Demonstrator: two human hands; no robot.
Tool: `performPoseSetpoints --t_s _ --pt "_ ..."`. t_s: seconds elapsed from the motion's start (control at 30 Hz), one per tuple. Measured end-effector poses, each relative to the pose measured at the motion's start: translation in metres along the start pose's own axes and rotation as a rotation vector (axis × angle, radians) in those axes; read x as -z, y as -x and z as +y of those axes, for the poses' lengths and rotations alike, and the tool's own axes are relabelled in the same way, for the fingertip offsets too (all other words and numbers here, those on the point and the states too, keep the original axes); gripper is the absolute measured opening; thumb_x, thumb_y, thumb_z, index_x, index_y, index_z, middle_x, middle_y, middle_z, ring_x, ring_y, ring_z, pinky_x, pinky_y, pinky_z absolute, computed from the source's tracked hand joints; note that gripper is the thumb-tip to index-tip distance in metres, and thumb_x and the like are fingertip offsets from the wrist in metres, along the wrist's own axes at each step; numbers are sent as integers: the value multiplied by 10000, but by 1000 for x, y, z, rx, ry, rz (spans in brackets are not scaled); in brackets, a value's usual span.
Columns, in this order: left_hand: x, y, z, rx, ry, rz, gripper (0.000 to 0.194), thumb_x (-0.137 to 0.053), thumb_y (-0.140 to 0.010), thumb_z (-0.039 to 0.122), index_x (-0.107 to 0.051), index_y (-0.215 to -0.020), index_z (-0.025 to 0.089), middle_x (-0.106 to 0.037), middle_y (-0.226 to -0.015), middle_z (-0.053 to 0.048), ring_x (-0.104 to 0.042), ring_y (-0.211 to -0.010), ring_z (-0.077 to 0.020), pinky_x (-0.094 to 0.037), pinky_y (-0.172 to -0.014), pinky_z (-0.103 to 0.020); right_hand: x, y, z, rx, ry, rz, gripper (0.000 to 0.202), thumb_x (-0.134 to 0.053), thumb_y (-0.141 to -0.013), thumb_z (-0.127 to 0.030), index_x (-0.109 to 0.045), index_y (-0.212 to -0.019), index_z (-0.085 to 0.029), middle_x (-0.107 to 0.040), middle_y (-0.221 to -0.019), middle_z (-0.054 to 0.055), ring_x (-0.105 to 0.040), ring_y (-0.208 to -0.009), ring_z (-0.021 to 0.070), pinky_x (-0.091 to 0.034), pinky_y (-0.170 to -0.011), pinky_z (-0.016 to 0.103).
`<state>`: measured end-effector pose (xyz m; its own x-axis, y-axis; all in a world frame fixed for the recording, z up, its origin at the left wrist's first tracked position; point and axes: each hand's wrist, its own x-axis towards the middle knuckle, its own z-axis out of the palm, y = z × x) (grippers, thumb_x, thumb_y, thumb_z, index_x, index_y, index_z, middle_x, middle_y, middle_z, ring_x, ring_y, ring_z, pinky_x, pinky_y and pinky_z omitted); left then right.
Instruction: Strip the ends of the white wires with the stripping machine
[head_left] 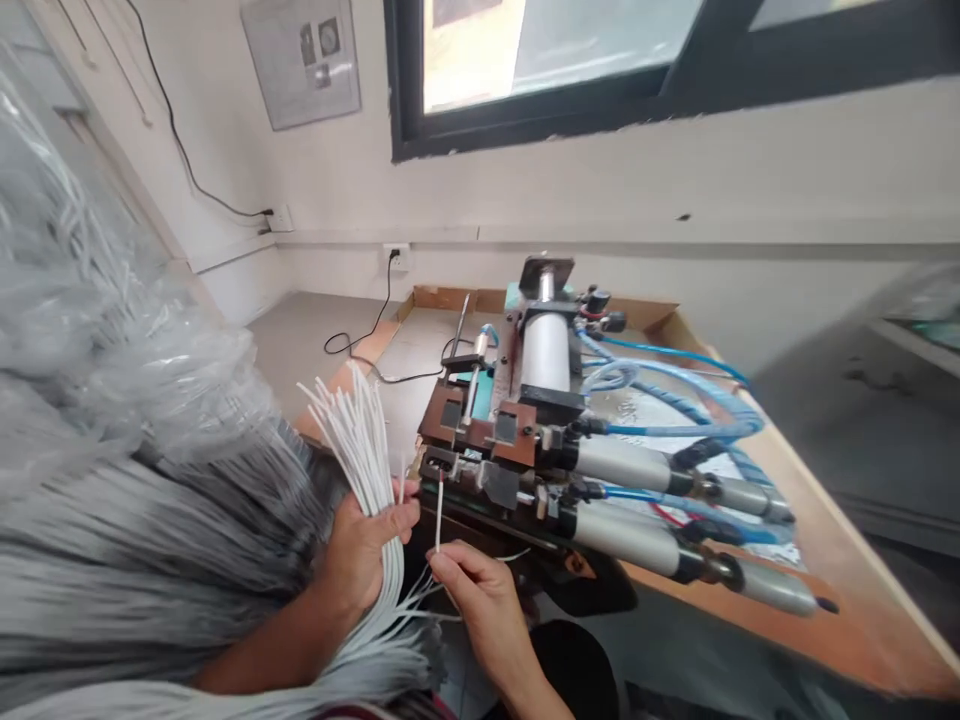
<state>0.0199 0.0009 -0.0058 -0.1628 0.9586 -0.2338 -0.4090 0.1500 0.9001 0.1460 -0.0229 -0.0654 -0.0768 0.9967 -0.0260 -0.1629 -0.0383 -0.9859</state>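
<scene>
A thick bundle of white cables (360, 440) stands upright in my left hand (367, 545), its fingers wrapped round it and the cut ends fanning out above. My right hand (480, 600) pinches a single white cable (439, 515) between thumb and fingertips. That cable points up, its reddish-brown tip at the front jaws (442, 465) of a pneumatic machine (517, 430); whether the tip is inside them I cannot tell. Another short cable end sticks up by my left fingertips. Below my hands the cables trail down and to the left.
Grey cables (150, 570) wrapped in clear plastic (112, 300) pile high on the left. Silver air cylinders (630, 535) reach out to the right of the machine, with blue air hoses (675, 430) behind. A wooden edge (847, 560) borders the bench. A black power cord (386, 310) runs to the wall.
</scene>
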Motion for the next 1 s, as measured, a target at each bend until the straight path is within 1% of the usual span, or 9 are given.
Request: performPoseSetpoints --t_s 0.2,0.37,0.47,0.57,0.63,0.7,0.8,0.87,1.0 --pt "-1 3 2 -108 -143 -38 99 -713 -536 155 -660 -615 128 -584 -531 13 -435 -439 -73 -329 -455 -218 -3 20 -3 -66 35 -114 217 -647 -681 -353 -656 -542 -186 -464 -538 -7 -397 -537 137 -326 -532 255" --pt "6 3 -3 -137 -210 -51 85 -708 -561 173 -655 -608 128 -573 -505 12 -433 -440 -83 -328 -449 -222 -4 22 -7 -36 97 -164 228 -611 -719 -343 -647 -561 -183 -476 -539 -3 -416 -546 141 -333 -534 252" --pt "10 0 -4 -194 -268 12 77 -707 -560 169 -641 -577 132 -550 -468 19 -440 -440 -91 -336 -457 -225 0 26 -11 26 182 -184 217 -588 -746 -318 -661 -588 -187 -508 -556 12 -446 -556 152 -340 -535 256" --pt "11 -5 -2 -249 -198 72 82 -699 -570 160 -619 -578 141 -546 -475 30 -437 -435 -81 -344 -461 -217 8 31 -14 106 251 -203 204 -582 -756 -283 -667 -594 -193 -531 -556 19 -470 -542 157 -341 -523 259" --pt "9 -7 1 -217 -80 75 98 -699 -576 160 -604 -591 145 -560 -498 29 -467 -452 -84 -344 -445 -205 12 31 -14 125 239 -142 206 -591 -748 -279 -660 -575 -191 -539 -559 22 -483 -547 159 -347 -526 260" --pt "5 -7 4 -137 3 52 112 -705 -578 175 -603 -612 142 -589 -534 15 -511 -486 -100 -355 -429 -197 12 26 -12 88 155 9 212 -602 -739 -296 -649 -565 -185 -536 -570 19 -472 -551 151 -344 -525 257" --pt "2 -3 6 -37 -26 11 136 -692 -615 227 -630 -633 108 -619 -571 -24 -548 -523 -117 -410 -440 -208 5 8 -9 -18 -71 201 226 -629 -713 -346 -641 -574 -168 -482 -516 -12 -373 -468 101 -286 -455 238" --pt "1 -1 5 -9 -60 4 166 -681 -634 248 -642 -647 87 -631 -594 -43 -568 -548 -129 -447 -460 -220 -2 -6 -10 -86 -247 245 247 -666 -664 -383 -644 -577 -153 -448 -473 -33 -303 -416 70 -229 -410 222" --pt "4 -1 1 4 -30 20 164 -700 -615 230 -637 -702 106 -636 -625 -26 -589 -573 -140 -477 -466 -232 -11 -25 -18 -191 -503 252 268 -742 -548 -392 -673 -607 -139 -476 -470 -37 -299 -386 43 -192 -380 196"
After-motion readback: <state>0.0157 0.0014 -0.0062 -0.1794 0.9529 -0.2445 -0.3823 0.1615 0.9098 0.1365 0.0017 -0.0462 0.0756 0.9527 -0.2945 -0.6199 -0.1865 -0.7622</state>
